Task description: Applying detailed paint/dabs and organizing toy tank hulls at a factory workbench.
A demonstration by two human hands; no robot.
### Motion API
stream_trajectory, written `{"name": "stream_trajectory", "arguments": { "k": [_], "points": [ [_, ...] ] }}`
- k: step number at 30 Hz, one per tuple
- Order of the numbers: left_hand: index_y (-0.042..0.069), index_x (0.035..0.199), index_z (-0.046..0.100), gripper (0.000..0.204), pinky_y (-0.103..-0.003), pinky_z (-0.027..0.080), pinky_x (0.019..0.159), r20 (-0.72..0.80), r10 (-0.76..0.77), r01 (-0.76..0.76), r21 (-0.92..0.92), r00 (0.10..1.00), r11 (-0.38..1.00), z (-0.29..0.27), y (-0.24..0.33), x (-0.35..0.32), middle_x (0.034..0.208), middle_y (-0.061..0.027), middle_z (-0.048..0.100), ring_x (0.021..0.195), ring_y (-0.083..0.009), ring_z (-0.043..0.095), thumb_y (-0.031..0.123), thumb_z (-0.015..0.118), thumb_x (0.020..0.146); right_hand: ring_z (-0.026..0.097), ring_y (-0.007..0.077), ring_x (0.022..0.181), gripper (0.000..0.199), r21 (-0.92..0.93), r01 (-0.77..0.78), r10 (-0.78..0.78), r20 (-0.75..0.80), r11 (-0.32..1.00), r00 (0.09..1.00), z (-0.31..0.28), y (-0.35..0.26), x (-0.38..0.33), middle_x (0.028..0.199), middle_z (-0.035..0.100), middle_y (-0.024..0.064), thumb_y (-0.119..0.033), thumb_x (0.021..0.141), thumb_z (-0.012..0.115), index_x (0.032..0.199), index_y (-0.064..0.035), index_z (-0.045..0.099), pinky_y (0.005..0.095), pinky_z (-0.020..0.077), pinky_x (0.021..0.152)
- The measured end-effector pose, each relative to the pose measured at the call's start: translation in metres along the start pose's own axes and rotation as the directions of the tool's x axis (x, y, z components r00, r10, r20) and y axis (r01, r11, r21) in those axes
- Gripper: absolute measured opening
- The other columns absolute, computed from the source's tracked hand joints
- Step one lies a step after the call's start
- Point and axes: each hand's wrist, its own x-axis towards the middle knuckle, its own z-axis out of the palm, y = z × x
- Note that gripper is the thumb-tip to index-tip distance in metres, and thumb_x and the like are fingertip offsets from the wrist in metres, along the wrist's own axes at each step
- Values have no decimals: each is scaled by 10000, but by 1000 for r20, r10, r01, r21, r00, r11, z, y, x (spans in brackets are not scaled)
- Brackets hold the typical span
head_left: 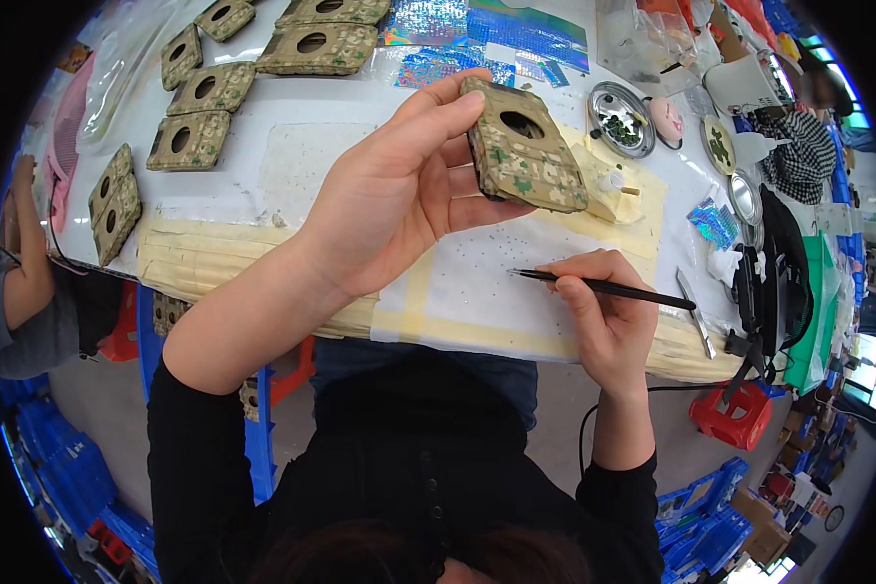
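My left hand (389, 180) grips a camouflage-patterned rectangular case (540, 161) with a dark oval opening, tilted and raised over the table. Thumb and fingers close round its left edge. Lower and to the right, my right hand (608, 316) pinches a slim black pen-like tool (633, 291). Its thin tip points left, just over a white sheet (438, 307) scattered with tiny grey specks. Whether the tip touches the sheet or carries a speck is too small to tell. The tool and the case are apart.
Several similar camouflage cases (190, 141) lie at the left and far left. Shiny holographic sheets (526, 37) are at the back. To the right are a round metal dish (621, 117) with dark green bits, a scalpel-like knife (695, 313) and a black bag (784, 263). Another person's arm (31, 243) shows far left.
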Motion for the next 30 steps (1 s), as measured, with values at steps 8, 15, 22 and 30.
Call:
{"name": "stream_trajectory", "arguments": {
  "k": [8,15,22,30],
  "points": [
    [85,1311,354,386,-382,533,876,2,11,-11,-11,1000,1000,0,-1,0,1175,-98,542,1042,-190,593,265,420,976,561,107,679,94,30,-31,31,3,999,1000,0,0,0,765,626,59,-59,848,661,886,23,637,220,446,633],
    [87,1316,352,389,-379,533,875,18,5,-5,-5,1000,1000,-2,-1,0,1181,-105,544,1048,-190,594,266,417,977,571,115,686,89,14,-18,18,-6,1000,1000,0,0,0,770,637,67,-59,844,664,873,21,638,226,451,641],
    [87,1320,344,393,-394,531,877,8,10,-10,-12,1000,1000,-1,-1,0,1181,-106,543,1052,-198,592,265,417,977,570,114,684,90,15,-19,19,-6,1000,1000,0,1,0,769,637,66,-61,843,664,872,21,638,224,449,637],
    [82,1321,342,394,-397,531,877,11,9,-9,-5,1000,1000,-2,0,0,1184,-109,540,1052,-199,591,264,412,979,562,105,715,103,61,-67,69,-22,996,997,-1,-2,0,781,633,59,-73,864,645,871,27,623,217,444,666]
  ]
}}
